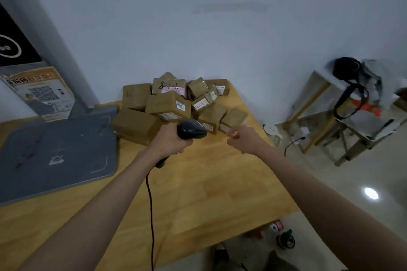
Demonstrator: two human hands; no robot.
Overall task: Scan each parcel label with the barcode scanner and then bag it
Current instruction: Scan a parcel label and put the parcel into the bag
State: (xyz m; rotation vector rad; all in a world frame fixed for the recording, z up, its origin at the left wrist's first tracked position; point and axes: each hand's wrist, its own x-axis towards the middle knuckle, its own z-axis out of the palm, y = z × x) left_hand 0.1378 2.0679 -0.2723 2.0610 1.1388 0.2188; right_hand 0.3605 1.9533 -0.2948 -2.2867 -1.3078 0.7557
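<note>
Several brown cardboard parcels (167, 103) with white and pink labels lie piled at the far end of the wooden table (220, 182), against the wall. My left hand (168, 141) grips the handle of a black barcode scanner (191, 130), whose head points toward the pile. Its dark cable (150, 215) runs down across the table toward me. My right hand (242, 138) reaches out just in front of the nearest right-hand parcel (234, 117), fingers loosely curled and holding nothing. No bag is in view.
A grey flat platform (55, 154) with an upright post and a QR poster (41, 92) fills the table's left side. To the right, on the floor, stands a metal rack (343, 121) with a black strap and clutter. Tape rolls (285, 240) lie on the floor below the table edge.
</note>
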